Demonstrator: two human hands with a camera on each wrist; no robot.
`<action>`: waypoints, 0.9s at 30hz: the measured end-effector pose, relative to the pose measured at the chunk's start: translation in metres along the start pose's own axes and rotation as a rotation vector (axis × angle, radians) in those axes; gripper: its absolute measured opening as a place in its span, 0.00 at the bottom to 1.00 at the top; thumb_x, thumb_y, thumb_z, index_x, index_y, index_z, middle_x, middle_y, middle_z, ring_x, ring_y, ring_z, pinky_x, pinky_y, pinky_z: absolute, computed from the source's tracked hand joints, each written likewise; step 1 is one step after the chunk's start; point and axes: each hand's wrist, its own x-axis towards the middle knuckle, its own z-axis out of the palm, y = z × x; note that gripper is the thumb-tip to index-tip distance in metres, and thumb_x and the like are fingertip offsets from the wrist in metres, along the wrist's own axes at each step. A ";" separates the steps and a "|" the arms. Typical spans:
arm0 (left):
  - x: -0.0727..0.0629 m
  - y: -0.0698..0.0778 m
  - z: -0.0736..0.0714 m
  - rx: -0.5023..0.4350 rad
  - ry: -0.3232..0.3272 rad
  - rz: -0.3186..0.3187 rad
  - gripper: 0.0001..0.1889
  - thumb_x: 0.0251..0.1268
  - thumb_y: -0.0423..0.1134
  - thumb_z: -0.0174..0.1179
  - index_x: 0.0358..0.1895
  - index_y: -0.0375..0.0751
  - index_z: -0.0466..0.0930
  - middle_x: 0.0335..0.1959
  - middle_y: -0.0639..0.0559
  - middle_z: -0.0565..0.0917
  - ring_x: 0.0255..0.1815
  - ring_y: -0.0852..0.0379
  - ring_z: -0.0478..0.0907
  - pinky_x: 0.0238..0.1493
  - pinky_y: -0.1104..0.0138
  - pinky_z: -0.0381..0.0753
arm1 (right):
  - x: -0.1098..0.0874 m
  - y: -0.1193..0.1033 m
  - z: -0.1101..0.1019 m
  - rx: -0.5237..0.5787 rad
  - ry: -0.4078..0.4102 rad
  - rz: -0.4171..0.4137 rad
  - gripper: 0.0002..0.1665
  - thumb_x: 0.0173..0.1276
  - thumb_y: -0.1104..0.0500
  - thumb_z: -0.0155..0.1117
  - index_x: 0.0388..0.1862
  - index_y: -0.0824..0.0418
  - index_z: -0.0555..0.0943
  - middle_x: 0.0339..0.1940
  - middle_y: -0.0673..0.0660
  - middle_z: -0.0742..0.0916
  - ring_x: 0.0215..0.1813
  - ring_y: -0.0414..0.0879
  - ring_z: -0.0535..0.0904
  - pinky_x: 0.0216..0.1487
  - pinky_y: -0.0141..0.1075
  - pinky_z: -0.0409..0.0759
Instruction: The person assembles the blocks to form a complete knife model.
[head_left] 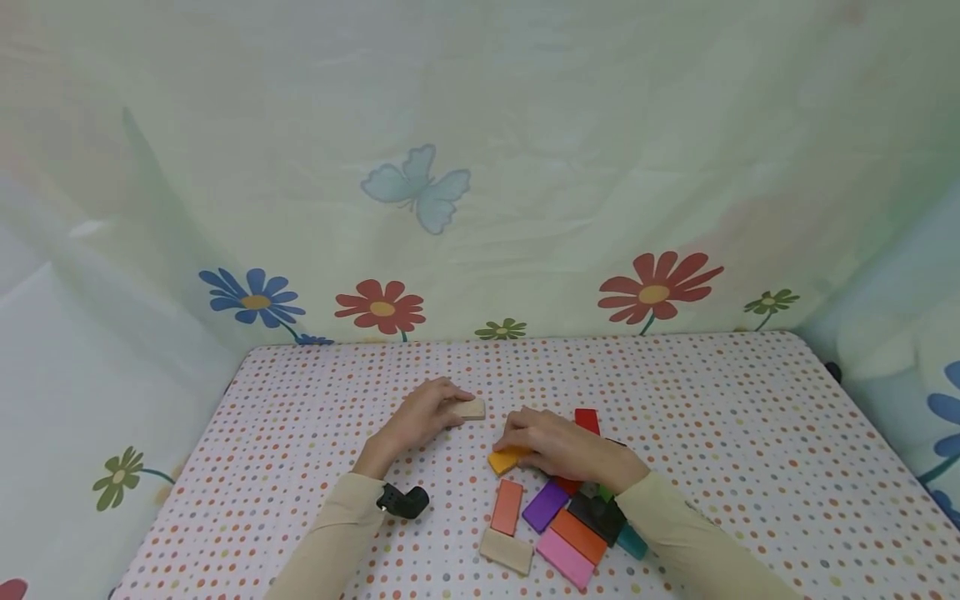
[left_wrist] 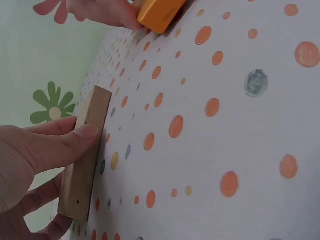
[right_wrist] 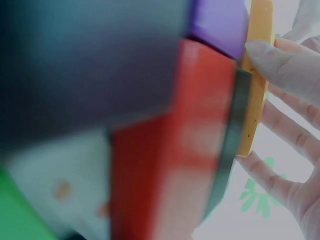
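- If judged by bare, wood-coloured faces, likely light, stiff, hardly fragile: pale block (head_left: 472,408), on dotted tablecloth (head_left: 712,433), pinched in left hand (head_left: 420,414), thumb opposite fingers.
- Likely similar, perhaps slicker if painted: yellow block (head_left: 504,460), beside other coloured blocks (head_left: 579,536), pinched in right hand (head_left: 558,442), apart from left; best gripped across long sides.
- Behind: pale curtain (head_left: 525,83), printed with flowers (head_left: 652,293) and butterfly (head_left: 417,187).

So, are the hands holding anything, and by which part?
Yes: the left hand holds a plain wooden block and the right hand a yellow block, each pinched across its long sides.
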 end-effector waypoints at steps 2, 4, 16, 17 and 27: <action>0.001 0.002 -0.001 -0.001 0.002 0.002 0.16 0.70 0.32 0.69 0.59 0.39 0.87 0.54 0.45 0.85 0.54 0.47 0.81 0.59 0.50 0.78 | 0.001 0.001 -0.004 -0.023 0.015 0.008 0.16 0.69 0.62 0.75 0.55 0.56 0.89 0.47 0.51 0.84 0.49 0.43 0.80 0.53 0.38 0.83; 0.002 0.003 -0.001 -0.001 0.002 0.000 0.16 0.70 0.32 0.69 0.59 0.39 0.88 0.54 0.45 0.85 0.53 0.48 0.81 0.58 0.51 0.78 | 0.003 0.002 -0.010 -0.040 0.036 0.021 0.16 0.68 0.62 0.76 0.55 0.58 0.89 0.47 0.51 0.84 0.48 0.45 0.80 0.52 0.38 0.84; 0.003 -0.001 0.001 0.010 0.029 -0.018 0.15 0.67 0.32 0.71 0.56 0.41 0.89 0.52 0.47 0.86 0.52 0.49 0.80 0.55 0.52 0.78 | 0.034 0.018 -0.026 -0.131 0.071 0.178 0.15 0.68 0.61 0.76 0.53 0.59 0.89 0.45 0.54 0.84 0.47 0.48 0.82 0.47 0.41 0.85; 0.003 -0.001 0.001 0.009 0.032 -0.020 0.15 0.67 0.33 0.71 0.56 0.41 0.89 0.52 0.47 0.86 0.52 0.49 0.80 0.55 0.53 0.78 | 0.037 0.018 -0.025 -0.142 0.064 0.189 0.15 0.68 0.61 0.76 0.53 0.59 0.89 0.45 0.54 0.84 0.47 0.48 0.82 0.47 0.41 0.85; 0.003 -0.003 0.002 0.009 0.021 -0.004 0.16 0.68 0.33 0.71 0.58 0.41 0.89 0.51 0.47 0.85 0.48 0.51 0.79 0.51 0.56 0.78 | 0.055 0.019 -0.018 -0.138 -0.007 0.283 0.14 0.67 0.61 0.78 0.51 0.60 0.90 0.40 0.52 0.83 0.42 0.46 0.80 0.43 0.42 0.84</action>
